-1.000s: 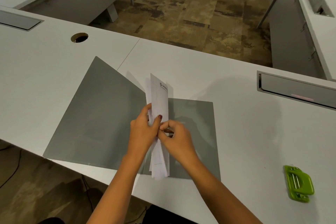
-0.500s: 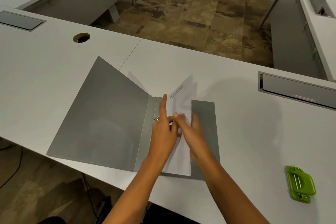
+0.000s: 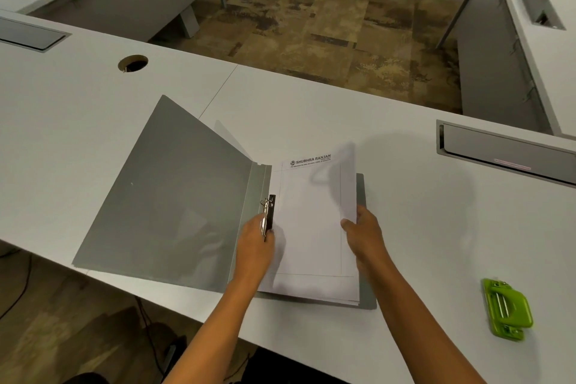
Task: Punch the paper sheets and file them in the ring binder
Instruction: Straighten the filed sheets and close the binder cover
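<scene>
An open grey ring binder (image 3: 174, 206) lies on the white desk, its left cover spread flat. The white paper sheets (image 3: 308, 227), with a printed letterhead at the top, lie on the binder's right half beside the metal ring mechanism (image 3: 268, 215). My left hand (image 3: 255, 243) rests at the ring mechanism by the sheets' left edge, fingers curled on the metal part. My right hand (image 3: 363, 231) pinches the sheets' right edge, which is lifted and blurred. A green hole punch (image 3: 506, 309) sits on the desk at the far right, away from both hands.
The white desk (image 3: 78, 121) has a round cable hole (image 3: 133, 63) at the back left and a grey cable tray (image 3: 505, 153) at the right. The desk's near edge runs just under the binder. Other desks stand behind and to the right.
The sheets, held upright over the binder a second ago, now lie flat on the right half. My hands have parted: the left to the ring mechanism, the right to the sheets' right edge.
</scene>
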`<action>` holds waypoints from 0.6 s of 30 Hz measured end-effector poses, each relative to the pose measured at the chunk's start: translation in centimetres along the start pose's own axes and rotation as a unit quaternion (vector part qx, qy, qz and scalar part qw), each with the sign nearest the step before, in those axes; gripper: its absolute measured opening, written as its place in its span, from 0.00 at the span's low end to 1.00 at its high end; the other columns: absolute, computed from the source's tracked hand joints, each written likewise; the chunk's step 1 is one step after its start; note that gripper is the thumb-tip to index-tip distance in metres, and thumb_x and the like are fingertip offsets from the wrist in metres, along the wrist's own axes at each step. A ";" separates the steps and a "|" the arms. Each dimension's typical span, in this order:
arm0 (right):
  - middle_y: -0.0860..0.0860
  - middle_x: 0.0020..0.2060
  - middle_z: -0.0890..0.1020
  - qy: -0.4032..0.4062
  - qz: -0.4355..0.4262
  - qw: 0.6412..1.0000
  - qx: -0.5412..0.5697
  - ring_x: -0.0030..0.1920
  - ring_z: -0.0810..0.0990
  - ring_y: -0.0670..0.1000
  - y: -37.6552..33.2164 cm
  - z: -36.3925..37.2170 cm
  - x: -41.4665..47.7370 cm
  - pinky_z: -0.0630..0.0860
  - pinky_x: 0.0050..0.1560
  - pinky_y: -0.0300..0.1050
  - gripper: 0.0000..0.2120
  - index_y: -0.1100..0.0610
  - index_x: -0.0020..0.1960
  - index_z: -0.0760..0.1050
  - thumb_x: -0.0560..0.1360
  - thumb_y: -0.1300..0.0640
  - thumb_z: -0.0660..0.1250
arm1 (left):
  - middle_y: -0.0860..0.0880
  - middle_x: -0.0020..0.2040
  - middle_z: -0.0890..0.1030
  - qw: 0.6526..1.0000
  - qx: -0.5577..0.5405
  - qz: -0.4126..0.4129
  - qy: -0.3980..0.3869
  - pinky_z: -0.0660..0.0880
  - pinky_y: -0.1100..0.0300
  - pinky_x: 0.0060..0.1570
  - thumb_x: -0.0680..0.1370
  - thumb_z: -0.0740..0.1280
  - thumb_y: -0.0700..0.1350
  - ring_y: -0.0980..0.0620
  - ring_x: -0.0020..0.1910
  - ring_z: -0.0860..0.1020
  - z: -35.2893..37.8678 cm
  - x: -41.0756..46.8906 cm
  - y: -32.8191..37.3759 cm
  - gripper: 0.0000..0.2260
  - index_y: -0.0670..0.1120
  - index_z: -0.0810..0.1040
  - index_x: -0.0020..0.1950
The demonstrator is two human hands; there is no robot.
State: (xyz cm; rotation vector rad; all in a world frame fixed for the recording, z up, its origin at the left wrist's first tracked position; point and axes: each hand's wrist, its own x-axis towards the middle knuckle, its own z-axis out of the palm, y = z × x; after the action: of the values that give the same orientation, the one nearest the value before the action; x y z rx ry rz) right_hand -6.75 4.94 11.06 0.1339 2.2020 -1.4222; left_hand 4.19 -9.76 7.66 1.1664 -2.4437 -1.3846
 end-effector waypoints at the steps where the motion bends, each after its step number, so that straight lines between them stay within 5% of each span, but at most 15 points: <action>1: 0.55 0.65 0.75 0.001 0.010 1.000 -0.003 0.60 0.75 0.56 0.4 -0.3 0.3 0.72 0.56 0.44 0.19 0.57 0.70 0.66 0.80 0.64 0.58 | 0.43 0.65 0.74 1.000 0.003 -0.026 -0.010 0.67 0.63 0.54 0.80 0.60 0.39 0.45 0.64 0.73 -0.2 0.3 -0.8 0.17 0.43 0.69 0.69; 5: 0.56 0.72 0.67 -0.010 0.044 0.999 -0.030 0.71 0.67 0.59 1.9 -1.0 1.5 0.66 0.70 0.55 0.23 0.58 0.74 0.60 0.80 0.61 0.59 | 0.43 0.72 0.67 0.997 0.039 -0.049 -0.053 0.64 0.52 0.68 0.81 0.59 0.41 0.44 0.71 0.66 -0.4 0.8 -2.6 0.22 0.44 0.61 0.74; 11: 0.58 0.69 0.71 -0.016 0.068 0.997 -0.030 0.67 0.71 0.61 3.0 -1.4 2.5 0.68 0.69 0.57 0.22 0.60 0.72 0.63 0.79 0.63 0.60 | 0.44 0.67 0.74 0.994 0.103 0.013 -0.041 0.69 0.53 0.65 0.80 0.60 0.40 0.46 0.65 0.73 0.3 0.7 -3.2 0.19 0.45 0.67 0.72; 18: 0.58 0.67 0.73 -0.030 0.101 0.994 -0.008 0.66 0.73 0.61 4.5 -1.7 3.4 0.69 0.68 0.58 0.23 0.61 0.72 0.64 0.78 0.65 0.62 | 0.48 0.74 0.66 0.979 0.200 0.035 -0.037 0.63 0.53 0.71 0.81 0.59 0.44 0.49 0.73 0.65 0.9 1.0 -4.8 0.20 0.46 0.64 0.73</action>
State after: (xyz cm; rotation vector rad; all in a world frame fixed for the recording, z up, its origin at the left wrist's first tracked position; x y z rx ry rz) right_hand -8.78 7.81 6.32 0.2953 2.0853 -1.2818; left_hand 5.82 -11.17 3.21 1.0973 -2.8762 -0.9592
